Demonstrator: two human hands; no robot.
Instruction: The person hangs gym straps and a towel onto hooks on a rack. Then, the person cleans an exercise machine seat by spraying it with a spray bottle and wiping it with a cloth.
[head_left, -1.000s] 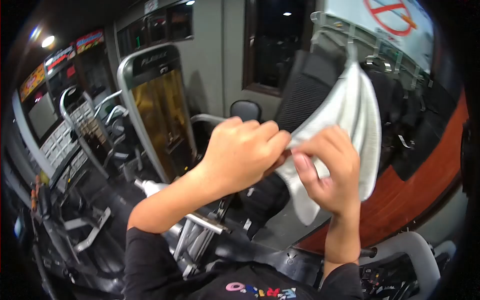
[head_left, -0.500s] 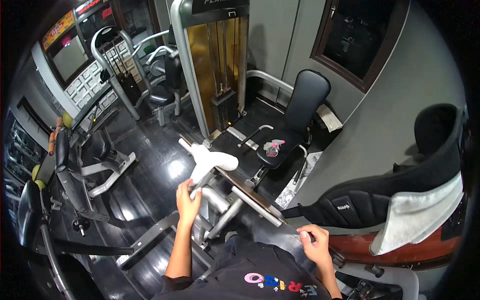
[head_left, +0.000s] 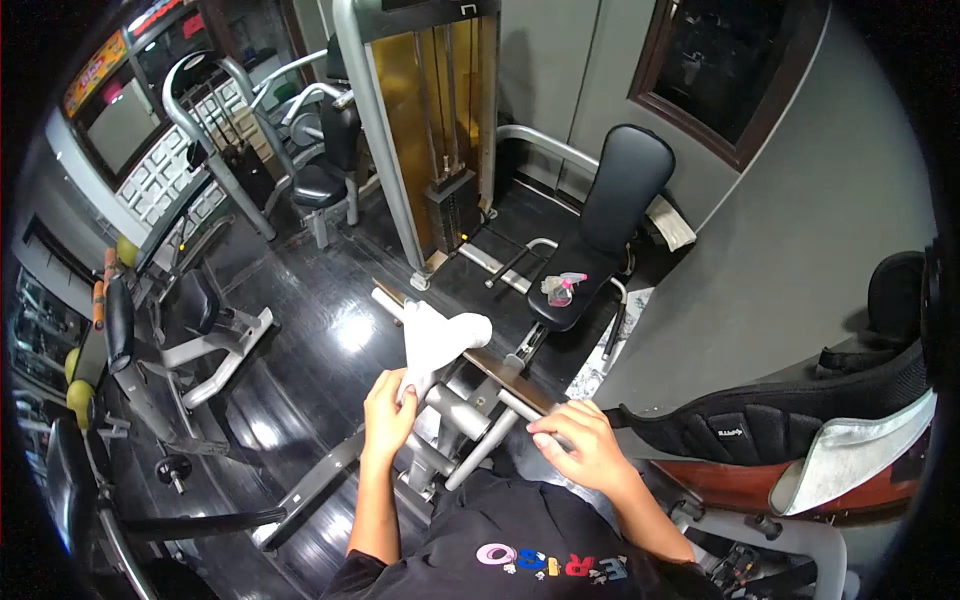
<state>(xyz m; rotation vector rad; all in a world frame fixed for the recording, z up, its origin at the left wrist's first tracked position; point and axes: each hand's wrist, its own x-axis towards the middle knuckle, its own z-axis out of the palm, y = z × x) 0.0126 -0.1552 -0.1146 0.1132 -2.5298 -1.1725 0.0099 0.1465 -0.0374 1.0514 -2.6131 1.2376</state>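
Observation:
My left hand (head_left: 388, 415) is closed on the lower end of a white cloth (head_left: 435, 340), which lies bunched over part of a metal gym machine (head_left: 460, 410). To its right, my right hand (head_left: 580, 440) is closed at the end of the machine's bar, with fingers curled together; what it grips, if anything, is too small to make out. A spray bottle with a pink nozzle (head_left: 562, 290) lies on a black seat in front of me.
A weight-stack machine (head_left: 450, 200) stands ahead, beside a black backrest (head_left: 628, 185). Black padded belts (head_left: 730, 425) and a pale cloth (head_left: 850, 455) hang at the right. More gym machines stand at the left on the dark floor (head_left: 330, 310).
The view has turned down from the hanging rack. My hands have parted and come lower; my left hand has taken hold of the white cloth. My right hand has since moved left toward the bar.

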